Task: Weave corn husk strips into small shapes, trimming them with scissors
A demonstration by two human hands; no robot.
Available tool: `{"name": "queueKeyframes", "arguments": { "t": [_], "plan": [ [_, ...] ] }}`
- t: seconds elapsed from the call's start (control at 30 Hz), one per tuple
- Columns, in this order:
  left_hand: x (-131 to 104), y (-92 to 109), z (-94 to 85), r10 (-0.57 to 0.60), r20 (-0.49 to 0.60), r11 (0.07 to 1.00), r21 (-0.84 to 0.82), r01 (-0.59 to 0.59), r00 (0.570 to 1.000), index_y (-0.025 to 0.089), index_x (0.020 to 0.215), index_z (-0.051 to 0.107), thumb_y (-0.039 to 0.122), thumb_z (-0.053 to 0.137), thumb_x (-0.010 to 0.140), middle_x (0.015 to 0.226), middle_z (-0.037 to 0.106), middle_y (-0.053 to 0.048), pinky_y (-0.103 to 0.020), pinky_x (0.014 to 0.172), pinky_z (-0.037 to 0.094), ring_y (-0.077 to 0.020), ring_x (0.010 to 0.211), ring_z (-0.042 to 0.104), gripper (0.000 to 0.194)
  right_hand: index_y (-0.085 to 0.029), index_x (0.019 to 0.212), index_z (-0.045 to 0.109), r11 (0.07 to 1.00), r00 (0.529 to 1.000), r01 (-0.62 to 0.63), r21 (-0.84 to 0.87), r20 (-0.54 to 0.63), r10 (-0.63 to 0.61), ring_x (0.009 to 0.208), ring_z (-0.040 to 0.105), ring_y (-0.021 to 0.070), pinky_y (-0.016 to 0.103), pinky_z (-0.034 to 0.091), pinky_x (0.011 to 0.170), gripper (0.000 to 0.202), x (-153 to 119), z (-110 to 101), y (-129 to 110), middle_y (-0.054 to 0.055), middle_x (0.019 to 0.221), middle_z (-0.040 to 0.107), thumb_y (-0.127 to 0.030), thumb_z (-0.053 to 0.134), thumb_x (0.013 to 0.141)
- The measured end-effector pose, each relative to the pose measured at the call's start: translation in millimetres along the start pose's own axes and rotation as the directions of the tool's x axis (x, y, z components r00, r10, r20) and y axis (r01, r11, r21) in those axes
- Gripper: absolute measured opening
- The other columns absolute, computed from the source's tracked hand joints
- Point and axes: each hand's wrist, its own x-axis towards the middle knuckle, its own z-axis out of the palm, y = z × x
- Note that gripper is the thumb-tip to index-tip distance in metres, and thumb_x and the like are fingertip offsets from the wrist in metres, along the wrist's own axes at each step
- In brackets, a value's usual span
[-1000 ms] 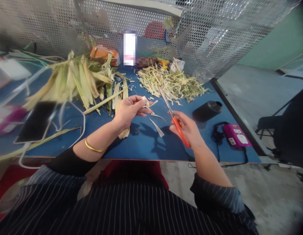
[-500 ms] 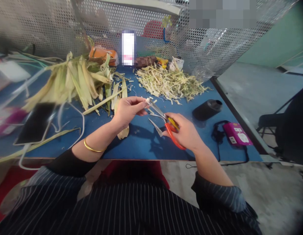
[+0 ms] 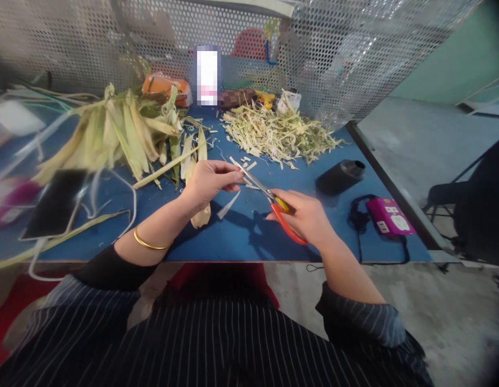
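Observation:
My right hand point(image 3: 304, 217) is wrapped round the red and yellow handles of the scissors point(image 3: 287, 223). The blades point up and left, closed or nearly so, with their tips beside the fingertips of my left hand point(image 3: 215, 183). That hand is pinched, and what sits between its fingers is too small to make out. A thin pale strip point(image 3: 229, 205) shows just below these fingers. Small cut bits point(image 3: 251, 166) lie on the blue table point(image 3: 241, 242) near the blades. Under my left wrist is a piece of dry husk point(image 3: 201, 216).
Corn husks point(image 3: 112, 123) are heaped at the left, and a pile of shredded strips point(image 3: 277, 134) lies at the back. A phone point(image 3: 56, 204) with a white cable is at the left. A black cylinder point(image 3: 340, 177) and a pink box point(image 3: 390, 216) with a cord are at the right.
The scissor blades have come together from a more open position. A pale strip that was by the lower blade now shows under my left fingers. The view has shifted slightly.

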Motion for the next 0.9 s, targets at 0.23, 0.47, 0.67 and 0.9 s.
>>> {"name": "queueKeyframes", "arguments": {
  "t": [0.23,0.47,0.67,0.9],
  "plan": [
    [2.8,0.8,-2.8,-0.032,-0.042,0.998,-0.047,0.030,0.999,0.015,0.078,0.070,0.034,0.073,0.069,0.075,0.072,-0.007,-0.021,0.051,0.048,-0.0099,0.053,0.062,0.021,-0.019,0.114,0.063,0.985,0.974,-0.155,0.076,-0.155,0.165,0.075,0.060,0.0188,0.030,0.047,0.070,0.048,-3.4,-1.3,8.1,0.004,0.089,0.066,-0.049,0.065,0.076],
    [14.5,2.6,-14.9,0.087,-0.373,0.983,-0.118,-0.140,0.924,0.020,0.085,0.067,0.039,0.070,0.072,0.082,0.072,-0.003,-0.018,0.048,0.045,-0.0073,0.058,0.061,0.022,-0.025,0.103,0.068,0.991,0.972,-0.111,-0.077,0.201,0.125,0.072,0.064,0.0182,0.027,0.045,0.061,0.043,-4.3,-4.9,-6.6,0.002,0.086,0.071,-0.056,0.063,0.074],
    [16.2,-0.9,-16.8,0.082,-0.344,0.984,-0.123,-0.131,0.936,0.018,0.081,0.067,0.036,0.070,0.071,0.082,0.071,-0.003,-0.018,0.045,0.042,-0.0064,0.054,0.059,0.020,-0.026,0.101,0.067,0.900,0.966,0.062,-0.432,0.254,0.056,0.069,0.063,0.0215,0.028,0.036,0.051,0.041,17.3,17.1,-31.7,0.006,0.081,0.069,-0.057,0.056,0.078],
    [12.1,1.5,-15.7,-0.001,-0.287,0.981,-0.186,-0.055,0.958,0.018,0.082,0.067,0.035,0.070,0.072,0.087,0.072,-0.004,-0.016,0.044,0.042,-0.0071,0.058,0.061,0.020,-0.030,0.098,0.068,0.885,0.947,0.010,-0.466,0.288,0.141,0.061,0.061,0.0183,0.027,0.031,0.048,0.043,-10.7,-18.2,-1.8,0.002,0.078,0.070,-0.063,0.053,0.077]
  ]
}}
